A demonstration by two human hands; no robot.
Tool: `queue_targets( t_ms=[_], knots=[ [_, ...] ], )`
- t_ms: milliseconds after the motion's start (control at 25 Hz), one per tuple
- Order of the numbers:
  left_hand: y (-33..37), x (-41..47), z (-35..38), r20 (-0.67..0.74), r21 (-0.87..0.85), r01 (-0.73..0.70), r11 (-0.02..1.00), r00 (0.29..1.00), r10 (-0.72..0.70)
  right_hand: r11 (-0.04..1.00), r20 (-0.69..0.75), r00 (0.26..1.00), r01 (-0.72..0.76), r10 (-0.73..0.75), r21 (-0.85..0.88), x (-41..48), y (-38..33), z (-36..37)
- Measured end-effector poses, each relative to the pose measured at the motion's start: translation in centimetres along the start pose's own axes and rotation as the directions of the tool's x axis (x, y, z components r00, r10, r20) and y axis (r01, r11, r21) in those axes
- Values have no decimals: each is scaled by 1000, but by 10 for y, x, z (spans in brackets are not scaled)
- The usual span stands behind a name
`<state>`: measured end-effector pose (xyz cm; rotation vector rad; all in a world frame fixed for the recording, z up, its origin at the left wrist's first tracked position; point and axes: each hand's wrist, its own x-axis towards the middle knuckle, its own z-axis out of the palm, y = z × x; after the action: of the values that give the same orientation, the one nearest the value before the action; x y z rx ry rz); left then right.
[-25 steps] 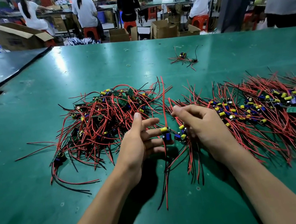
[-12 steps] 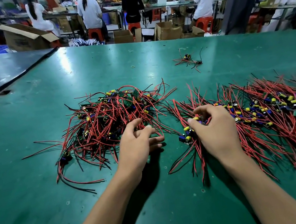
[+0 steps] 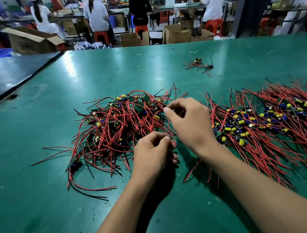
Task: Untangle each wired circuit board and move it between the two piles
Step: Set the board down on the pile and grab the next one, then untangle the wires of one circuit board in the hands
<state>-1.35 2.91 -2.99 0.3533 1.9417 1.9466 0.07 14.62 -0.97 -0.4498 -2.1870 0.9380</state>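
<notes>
Our left hand (image 3: 154,152) pinched wires (image 3: 174,142) at the tangled pile's (image 3: 122,125) 5 o'clock; our right hand's (image 3: 189,123) grip was unclear. Wires looked limp and snag-prone, so we'd hold the boards (image 3: 139,106).

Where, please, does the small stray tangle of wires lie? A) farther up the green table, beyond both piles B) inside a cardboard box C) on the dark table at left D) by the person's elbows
A: the small stray tangle lies alone on the green table, beyond the tangled pile and the combed pile.
</notes>
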Motion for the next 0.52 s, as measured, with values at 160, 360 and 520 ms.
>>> queue_targets(
  t_ms=[160, 360, 520],
  knots=[
    [0, -2, 1, 31, 32, -7, 999, 1000, 6, 989, 149, 977, -144, 149, -45, 48, -12, 34],
    [-1, -1, -2, 35, 57, -16, 998, 999, 14, 978, 264, 943, -177, 201, -111, 66, -11, 66],
    [-1, -1, -3, 27, 78, -24, 997, 999, 22, 975, 208, 953, -220, 220, -24, 66, -7, 67]
  ],
)
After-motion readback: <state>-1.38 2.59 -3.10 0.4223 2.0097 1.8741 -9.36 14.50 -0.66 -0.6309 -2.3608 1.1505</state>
